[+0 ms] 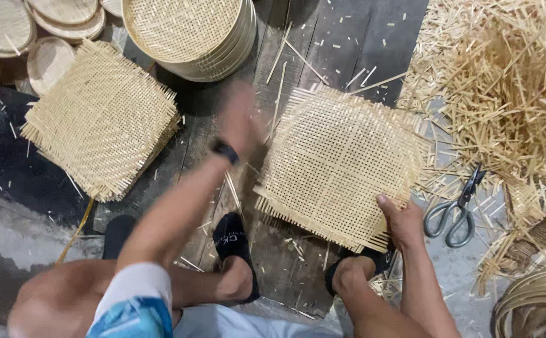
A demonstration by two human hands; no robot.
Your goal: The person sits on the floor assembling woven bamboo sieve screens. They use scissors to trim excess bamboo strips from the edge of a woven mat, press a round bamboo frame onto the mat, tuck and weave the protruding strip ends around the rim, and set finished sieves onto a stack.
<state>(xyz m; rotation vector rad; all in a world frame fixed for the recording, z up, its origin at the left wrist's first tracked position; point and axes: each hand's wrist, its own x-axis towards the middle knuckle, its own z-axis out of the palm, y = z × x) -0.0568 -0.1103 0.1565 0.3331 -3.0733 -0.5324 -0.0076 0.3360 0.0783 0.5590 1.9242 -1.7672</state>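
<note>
At the far left, small round woven trays (pixel 47 59) are stacked in overlapping piles, kept out of the working space. Just right of them a pile of square woven mats (pixel 101 119) is laid flat on the floor (pixel 10 231), edges roughly aligned with loose strip ends sticking out all round; it appears to be set there within arm's reach. Above, a stack of large round sieves (pixel 188 34) is stood on the dark planks (pixel 342 37).

The left hand (pixel 238 119) is seen raised over the planks between the mat pile and the single mat, blurred by motion; whether it is spread or closed cannot be told, and nothing is seen held in it. A dark band (pixel 225 151) is worn at its wrist.

The woven mat (pixel 342 163) being worked is laid flat on the planks, directly in front of the feet in black socks (pixel 232 241), probably so it can be braced low and close. Its near right corner is pinned down by the right hand (pixel 401 222), thumb pressed on the weave and fingers curled at the edge, apparently to keep it from shifting.

Further right, scissors (pixel 454 209) are left closed on the floor just beside that hand. Beyond them a heap of cut bamboo strips (pixel 504 81) is spread, and coiled rims (pixel 536 300) are seen at the lower right corner.
</note>
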